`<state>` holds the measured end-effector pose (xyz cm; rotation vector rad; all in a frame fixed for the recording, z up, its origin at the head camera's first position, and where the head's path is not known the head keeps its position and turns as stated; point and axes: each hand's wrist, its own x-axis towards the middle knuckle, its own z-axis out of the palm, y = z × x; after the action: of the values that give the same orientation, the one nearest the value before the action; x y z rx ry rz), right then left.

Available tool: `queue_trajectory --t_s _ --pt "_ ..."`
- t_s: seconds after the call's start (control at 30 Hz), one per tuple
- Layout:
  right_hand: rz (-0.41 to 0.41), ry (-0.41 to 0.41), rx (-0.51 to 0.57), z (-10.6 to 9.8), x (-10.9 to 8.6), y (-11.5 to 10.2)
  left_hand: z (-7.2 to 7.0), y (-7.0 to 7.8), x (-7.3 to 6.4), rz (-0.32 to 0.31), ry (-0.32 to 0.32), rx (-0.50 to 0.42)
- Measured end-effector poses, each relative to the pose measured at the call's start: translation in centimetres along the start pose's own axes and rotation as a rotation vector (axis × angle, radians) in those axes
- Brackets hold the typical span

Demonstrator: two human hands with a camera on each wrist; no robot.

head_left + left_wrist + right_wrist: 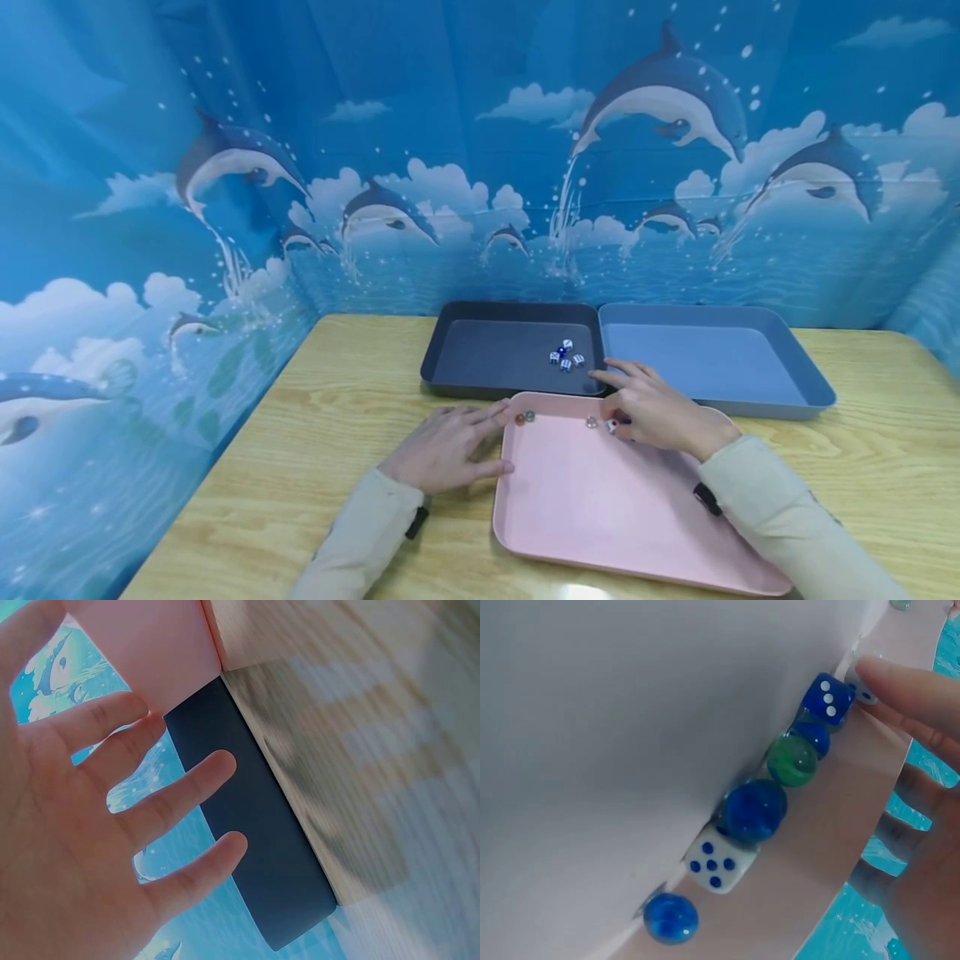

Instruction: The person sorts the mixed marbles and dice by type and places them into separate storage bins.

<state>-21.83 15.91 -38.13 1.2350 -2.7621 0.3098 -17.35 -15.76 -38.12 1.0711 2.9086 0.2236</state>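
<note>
My right hand (667, 412) is over the far side of the pink tray (577, 500), pinching a white die (861, 686) between thumb and index finger. Beside that die, along the tray wall, sit a blue die (829, 699), a green marble (792, 760), a large blue marble (756, 810), a white die with five blue pips (718, 861) and a smaller blue marble (670, 918). My left hand (450, 446) lies at the tray's left edge, fingers spread and holding nothing. Near its fingertips are an orange marble (520, 420) and a green marble (530, 416).
Behind the pink tray stands a black tray (487, 358) holding several white dice (566, 365) and a blue die (561, 352). A blue-grey tray (690, 358) adjoins it on the right. A clear marble (592, 422) lies near my right fingers. A dolphin-print curtain (450, 167) hangs behind the wooden table (300, 467).
</note>
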Motion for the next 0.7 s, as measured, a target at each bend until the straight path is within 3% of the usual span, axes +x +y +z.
queue_trajectory --t_s 0.4,0.7 --pt "0.006 -0.039 -0.061 -0.02 0.10 -0.07 -0.03 0.06 0.02 -0.006 -0.005 0.019" --pt "0.020 -0.035 -0.024 -0.58 0.17 -0.34 0.02 0.13 0.02 -0.009 -0.001 0.022"
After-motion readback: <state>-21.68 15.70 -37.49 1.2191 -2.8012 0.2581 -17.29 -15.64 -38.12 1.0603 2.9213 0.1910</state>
